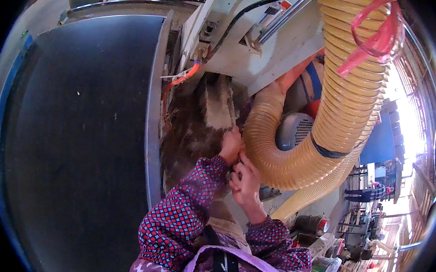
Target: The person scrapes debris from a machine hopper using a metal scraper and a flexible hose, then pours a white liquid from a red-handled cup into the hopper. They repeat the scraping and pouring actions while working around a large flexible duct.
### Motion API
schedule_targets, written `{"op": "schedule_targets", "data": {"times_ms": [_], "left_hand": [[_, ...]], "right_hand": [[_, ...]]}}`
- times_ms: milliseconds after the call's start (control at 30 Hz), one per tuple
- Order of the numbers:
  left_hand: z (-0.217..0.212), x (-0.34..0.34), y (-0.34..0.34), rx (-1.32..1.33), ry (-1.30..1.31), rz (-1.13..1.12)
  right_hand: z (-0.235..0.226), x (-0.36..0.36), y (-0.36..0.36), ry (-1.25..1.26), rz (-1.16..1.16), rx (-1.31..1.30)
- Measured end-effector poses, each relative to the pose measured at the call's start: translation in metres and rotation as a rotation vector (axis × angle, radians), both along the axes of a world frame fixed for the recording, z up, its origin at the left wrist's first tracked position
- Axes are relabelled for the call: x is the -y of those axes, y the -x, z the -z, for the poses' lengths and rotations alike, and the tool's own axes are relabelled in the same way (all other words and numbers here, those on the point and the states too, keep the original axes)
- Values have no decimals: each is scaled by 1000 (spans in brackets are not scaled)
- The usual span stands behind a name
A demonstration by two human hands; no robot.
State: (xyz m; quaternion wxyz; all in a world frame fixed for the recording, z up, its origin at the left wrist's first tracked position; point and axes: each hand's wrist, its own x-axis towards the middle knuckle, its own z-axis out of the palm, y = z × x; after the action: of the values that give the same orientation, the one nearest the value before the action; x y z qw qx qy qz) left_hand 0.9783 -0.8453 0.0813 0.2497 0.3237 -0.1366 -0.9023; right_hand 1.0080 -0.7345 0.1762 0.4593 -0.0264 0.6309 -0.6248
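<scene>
My left hand (231,145) reaches forward beside the bend of a ridged yellow hose (261,153). Its fingers are closed near the end of a dusty metal channel (217,104), and what they hold is hidden. Just below it, close to the left wrist, my right hand (246,183) has its fingers curled in, with the index finger stretched toward the left hand. Something small and dark shows at its fingertips, too small to name. Patterned sleeves cover both forearms.
A wide black conveyor belt (85,129) with a metal side rail (155,118) runs along the left. A pale machine panel (267,45) stands ahead, with an orange tube (184,77) beside it. Behind the hose sits a vented motor (297,130). A person (370,193) is far right.
</scene>
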Motion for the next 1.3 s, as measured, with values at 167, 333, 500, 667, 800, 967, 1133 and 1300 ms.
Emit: {"op": "schedule_targets", "data": {"times_ms": [167, 333, 500, 667, 800, 967, 1133, 1300], "left_hand": [[144, 56, 19, 405, 1152, -244], [67, 50, 12, 307, 600, 76], [-17, 51, -36, -455, -505, -65], [16, 51, -34, -764, -535, -171], [-4, 33, -25, -401, -501, -159], [4, 45, -25, -361, -334, -175], [-4, 58, -6, -434, -476, -219], [17, 57, -20, -548, -540, -152]], "right_hand": [[18, 38, -23, -5, -120, -40], [12, 40, -6, 13, -168, -46], [-14, 52, -3, 44, -209, 186], [-8, 52, -7, 40, -182, 181], [-12, 40, -4, -158, -82, 59], [-6, 50, -10, -81, -152, 18], [1, 54, 25, 148, -144, 300], [6, 55, 5, 15, -172, 130]]}}
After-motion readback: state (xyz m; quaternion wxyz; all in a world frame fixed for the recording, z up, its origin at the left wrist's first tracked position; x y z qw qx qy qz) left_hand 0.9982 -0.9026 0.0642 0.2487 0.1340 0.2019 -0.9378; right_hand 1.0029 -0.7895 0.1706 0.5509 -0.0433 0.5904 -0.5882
